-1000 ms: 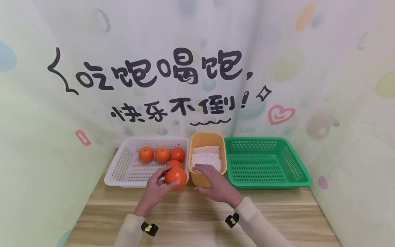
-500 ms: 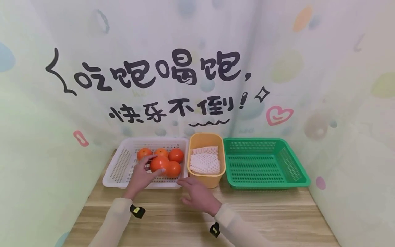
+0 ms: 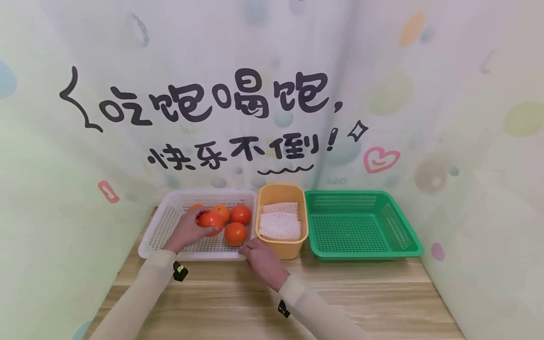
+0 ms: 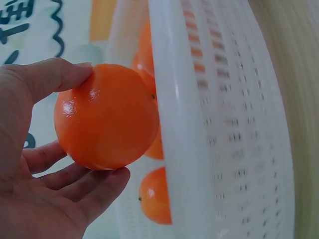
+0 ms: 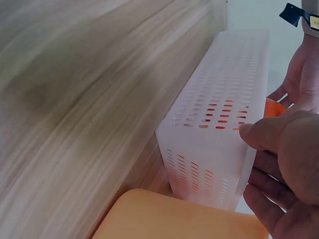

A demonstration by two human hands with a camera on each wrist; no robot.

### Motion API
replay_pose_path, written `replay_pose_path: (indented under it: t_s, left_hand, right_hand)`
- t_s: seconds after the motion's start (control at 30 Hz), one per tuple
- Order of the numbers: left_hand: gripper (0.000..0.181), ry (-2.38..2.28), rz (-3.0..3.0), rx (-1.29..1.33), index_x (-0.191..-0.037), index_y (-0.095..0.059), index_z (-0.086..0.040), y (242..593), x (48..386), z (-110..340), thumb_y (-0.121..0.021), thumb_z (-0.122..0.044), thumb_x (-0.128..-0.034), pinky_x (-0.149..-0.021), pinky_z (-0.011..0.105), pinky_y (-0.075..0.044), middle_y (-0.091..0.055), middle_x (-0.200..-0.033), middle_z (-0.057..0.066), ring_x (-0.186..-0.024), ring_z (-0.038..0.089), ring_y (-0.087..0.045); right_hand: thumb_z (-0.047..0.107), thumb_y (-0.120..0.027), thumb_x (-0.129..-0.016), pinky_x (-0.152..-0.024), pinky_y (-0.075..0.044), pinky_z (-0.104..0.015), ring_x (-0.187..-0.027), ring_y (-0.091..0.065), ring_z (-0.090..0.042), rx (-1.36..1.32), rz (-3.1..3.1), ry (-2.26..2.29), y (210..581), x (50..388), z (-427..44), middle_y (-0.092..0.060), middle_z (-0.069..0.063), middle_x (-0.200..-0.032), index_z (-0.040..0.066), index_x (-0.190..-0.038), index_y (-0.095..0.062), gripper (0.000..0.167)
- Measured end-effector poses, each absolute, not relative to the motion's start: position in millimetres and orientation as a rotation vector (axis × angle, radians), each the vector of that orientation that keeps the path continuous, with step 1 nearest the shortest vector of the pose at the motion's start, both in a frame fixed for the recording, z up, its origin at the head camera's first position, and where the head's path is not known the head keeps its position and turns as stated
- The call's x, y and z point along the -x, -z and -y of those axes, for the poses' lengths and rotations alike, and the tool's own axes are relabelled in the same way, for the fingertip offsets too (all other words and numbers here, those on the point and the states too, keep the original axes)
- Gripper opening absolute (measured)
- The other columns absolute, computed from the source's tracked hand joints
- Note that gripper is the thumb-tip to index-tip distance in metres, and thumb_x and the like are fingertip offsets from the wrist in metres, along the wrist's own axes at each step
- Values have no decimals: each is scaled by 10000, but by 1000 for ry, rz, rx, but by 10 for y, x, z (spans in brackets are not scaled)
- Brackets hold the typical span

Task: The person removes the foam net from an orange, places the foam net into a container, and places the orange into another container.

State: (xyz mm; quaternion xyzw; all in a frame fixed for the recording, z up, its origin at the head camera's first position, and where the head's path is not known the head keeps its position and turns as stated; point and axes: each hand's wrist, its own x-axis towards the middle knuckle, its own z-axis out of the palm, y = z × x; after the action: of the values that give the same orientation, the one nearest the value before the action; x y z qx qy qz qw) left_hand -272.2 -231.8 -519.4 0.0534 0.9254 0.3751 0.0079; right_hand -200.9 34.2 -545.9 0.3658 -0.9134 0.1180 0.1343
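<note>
My left hand [image 3: 187, 230] holds an orange-red, glossy round fruit [image 3: 211, 223] over the white basket [image 3: 154, 231]. In the left wrist view, thumb and fingertips pinch this fruit [image 4: 107, 117] from opposite sides, just above the basket's rim [image 4: 174, 119]. Several similar fruits lie in the basket, one of them [image 3: 235, 233] at the front right and partly hidden others behind the left hand. My right hand [image 3: 265, 262] is at the basket's front right corner. The right wrist view has its thumb on the outer wall [image 5: 209, 154] and its fingers curled over the rim.
A yellow-orange bin [image 3: 280, 249] with white foam net sleeves [image 3: 279, 226] stands against the white basket's right side. Right of it is a green mesh basket [image 3: 350, 232]. All stand on a wooden tabletop [image 3: 340, 293] before a printed curtain [image 3: 272, 56].
The left hand has carried its fruit leftward, further over the white basket. My right hand has left the yellow-orange bin's front and moved left and down to the white basket's corner.
</note>
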Motion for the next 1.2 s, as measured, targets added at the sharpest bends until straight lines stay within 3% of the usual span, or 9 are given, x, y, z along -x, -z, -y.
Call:
replay_pose_path:
  t_s: [0.27,0.57,0.73,1.0,1.2]
  left_hand:
    - [712,-945,-2885,-232,-1429,-525,-1,5220,2907,2361,-788,-294,-837,-1050,569,-492,-594,-1374,201,-1193,367,-578]
    - [768,-730,-2846,-320,-1408,-531,-5,5268,2943,2287,-839,-197,-731,-959,521,-540,-667,-1208,134,-1033,312,-596]
    - [923,-619,-2862,-358,-1482,-449,39,5323,2967,2237,-881,-161,-692,-1040,568,-507,-624,-1324,190,-1121,344,-591]
    - [807,-533,-2875,-378,-1391,-552,-10,5361,2993,2167,-911,-155,-683,-989,506,-531,-639,-1190,137,-1028,308,-578]
    - [818,-531,-2895,-385,-1397,-548,-2,5346,2980,2142,-908,-224,-696,-1027,536,-514,-634,-1231,156,-1080,332,-575]
  right_hand:
    - [176,-846,-839,-725,-539,-159,-899,-634,-74,-984,2663,-335,5429,2072,-297,-774,94,-1052,225,-1054,-796,227]
    - [181,-848,-844,-748,-555,-155,-944,-659,-68,-970,2676,-354,5424,2069,-285,-780,96,-1057,234,-1052,-802,220]
    - [174,-854,-831,-716,-544,-149,-922,-657,-62,-960,2657,-346,5431,2073,-294,-779,101,-1038,237,-1028,-799,214]
    - [177,-839,-849,-750,-554,-164,-951,-661,-67,-958,2691,-347,5401,2064,-287,-774,98,-1044,235,-1039,-796,203]
    - [162,-839,-839,-735,-546,-164,-940,-657,-66,-960,2673,-367,5412,2072,-302,-774,99,-1030,225,-1025,-800,200]
